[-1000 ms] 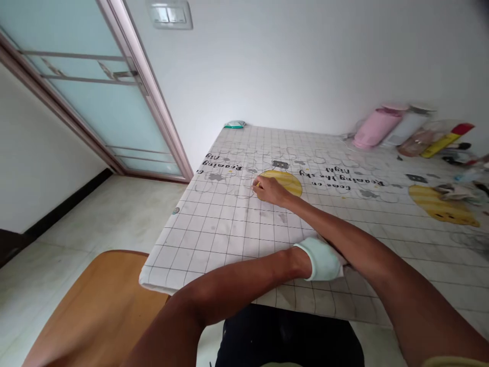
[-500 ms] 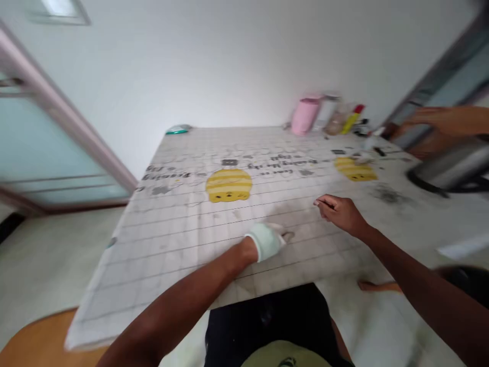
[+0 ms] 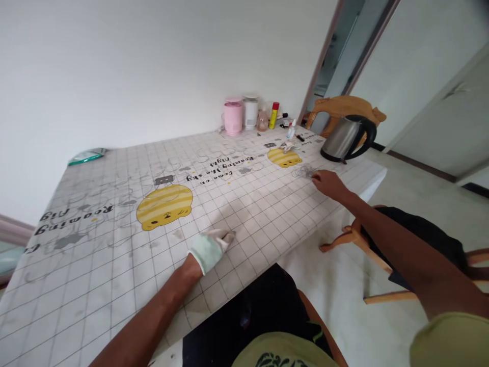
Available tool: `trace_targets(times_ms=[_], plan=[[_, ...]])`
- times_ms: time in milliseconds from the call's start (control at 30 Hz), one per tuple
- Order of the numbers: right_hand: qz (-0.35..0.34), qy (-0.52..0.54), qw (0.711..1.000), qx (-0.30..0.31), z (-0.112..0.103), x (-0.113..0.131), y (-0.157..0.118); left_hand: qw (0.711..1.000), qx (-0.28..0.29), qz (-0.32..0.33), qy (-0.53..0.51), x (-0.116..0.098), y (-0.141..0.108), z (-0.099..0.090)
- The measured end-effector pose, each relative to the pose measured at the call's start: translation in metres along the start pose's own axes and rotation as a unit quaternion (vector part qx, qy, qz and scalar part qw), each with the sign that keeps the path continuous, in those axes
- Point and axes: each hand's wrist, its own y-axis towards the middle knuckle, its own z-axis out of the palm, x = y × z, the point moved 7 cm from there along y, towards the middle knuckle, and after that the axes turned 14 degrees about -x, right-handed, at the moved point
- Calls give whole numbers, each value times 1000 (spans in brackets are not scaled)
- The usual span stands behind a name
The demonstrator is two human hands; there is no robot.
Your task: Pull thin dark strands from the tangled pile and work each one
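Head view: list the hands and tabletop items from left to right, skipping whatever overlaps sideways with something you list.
Green-edged packet → gloved left hand → white canister → yellow red-topped can → bare right hand.

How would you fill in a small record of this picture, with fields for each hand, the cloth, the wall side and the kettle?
Left hand: in a pale glove, at the tablecloth
Right hand: bare, beside a grey tangle; contact unclear
Tablecloth: white, checked, yellow animal prints
Wall side: pink canister, red-and-yellow can
Kettle: metal, black handle
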Motion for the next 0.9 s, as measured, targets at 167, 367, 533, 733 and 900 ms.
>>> trace_targets(times_ms=[167, 367, 533, 733, 900], plan=[[19, -10, 1000, 23, 33, 30, 39, 1000, -1, -10, 17, -1, 2, -2], [18, 8, 998, 63, 41, 34, 76, 1000, 3, -4, 21, 7, 4, 0], [38, 32, 999, 15, 3, 8, 92, 1000, 5, 4, 7, 14, 6, 5], [195, 161, 965, -73, -41, -57, 82, 1000, 1, -5, -26, 13, 5, 3], [316, 262, 909, -73, -29, -87, 53, 999, -2, 15, -47, 10, -3, -9]])
